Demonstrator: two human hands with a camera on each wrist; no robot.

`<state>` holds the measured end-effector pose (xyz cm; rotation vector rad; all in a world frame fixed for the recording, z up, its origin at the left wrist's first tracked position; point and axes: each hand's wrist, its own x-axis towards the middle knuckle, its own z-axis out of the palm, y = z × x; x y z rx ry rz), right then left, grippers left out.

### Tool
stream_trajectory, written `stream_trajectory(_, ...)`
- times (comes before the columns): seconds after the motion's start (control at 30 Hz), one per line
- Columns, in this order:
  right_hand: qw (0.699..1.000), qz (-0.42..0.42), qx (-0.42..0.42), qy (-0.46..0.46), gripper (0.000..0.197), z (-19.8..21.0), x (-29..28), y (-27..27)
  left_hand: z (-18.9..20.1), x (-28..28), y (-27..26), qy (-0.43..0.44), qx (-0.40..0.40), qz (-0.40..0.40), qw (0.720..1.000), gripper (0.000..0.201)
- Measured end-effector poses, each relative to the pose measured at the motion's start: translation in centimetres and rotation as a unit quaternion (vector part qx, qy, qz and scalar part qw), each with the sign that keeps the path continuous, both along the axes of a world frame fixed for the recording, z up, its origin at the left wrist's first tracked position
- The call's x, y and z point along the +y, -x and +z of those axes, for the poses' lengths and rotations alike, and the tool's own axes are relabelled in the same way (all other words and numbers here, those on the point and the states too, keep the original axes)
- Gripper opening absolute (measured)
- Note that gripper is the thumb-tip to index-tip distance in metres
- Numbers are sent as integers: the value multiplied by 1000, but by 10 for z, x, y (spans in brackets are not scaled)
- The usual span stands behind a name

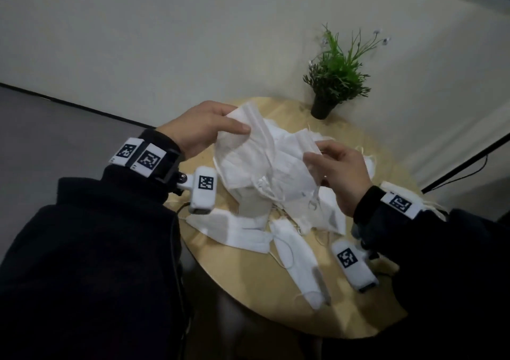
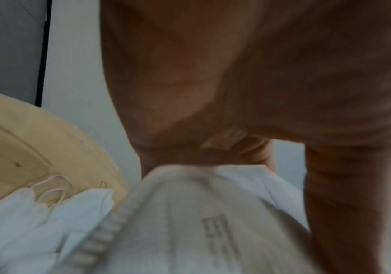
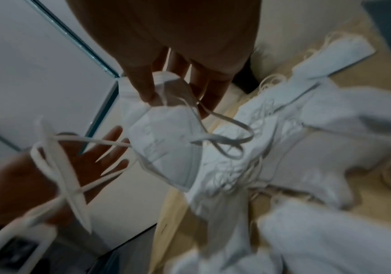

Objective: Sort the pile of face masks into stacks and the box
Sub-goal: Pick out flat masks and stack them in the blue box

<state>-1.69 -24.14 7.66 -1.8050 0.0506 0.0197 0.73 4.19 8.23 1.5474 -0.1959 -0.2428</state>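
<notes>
- The folded white face mask (image 1: 256, 150) I have up over the round wooden table (image 1: 281, 299) looks light, soft and floppy. Its ear loops (image 3: 222, 137) dangle and would snag on the mask pile (image 1: 278, 221) below.
- I'd hold it by the stiff seamed edges, not the loops.
- My left hand (image 1: 204, 127) pinches the mask's upper edge, thumb on top and fingers curled behind.
- My right hand (image 1: 339, 172) pinches the opposite edge between thumb and fingertips (image 3: 147, 92). That view is blurred, so it may have caught a second mask.
- I can't see a box.
</notes>
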Motion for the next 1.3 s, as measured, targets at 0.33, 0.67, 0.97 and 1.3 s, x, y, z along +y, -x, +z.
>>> stream_trajectory(0.33, 987, 39, -32, -153, 20, -9, 33, 31, -18, -49, 37, -31, -67, -18, 997, 22)
stream_trajectory(0.67, 978, 60, 145, -138, 22, -56, -47, 48, -34, -108, 21, -94, -110, 65, 987, 38)
stream_trajectory(0.97, 911, -29, 123, -392, 29, -29, -126, 48, -52, -156, 12, -110, -80, -23, 990, 44)
stream_trajectory(1.3, 989, -112, -62, -80, 11, -27, -217, 61, -11, -245, 10, -217, -237, -53, 946, 16)
